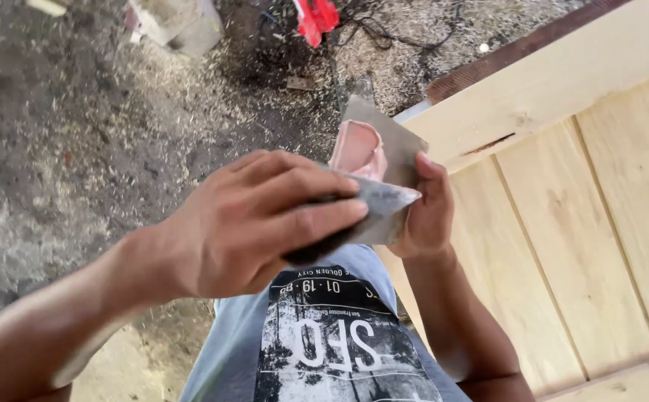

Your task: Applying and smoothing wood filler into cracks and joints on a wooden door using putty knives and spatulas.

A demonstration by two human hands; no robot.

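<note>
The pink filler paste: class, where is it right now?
In the head view, the pink filler paste sits just above centre on a flat metal blade held by the right hand, just left of the pale wooden panel.

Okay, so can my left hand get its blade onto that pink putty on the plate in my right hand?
Probably yes. The left hand holds a scraper blade whose tip sits just below the pink putty on the metal plate in the right hand. Nothing lies between them.
</note>
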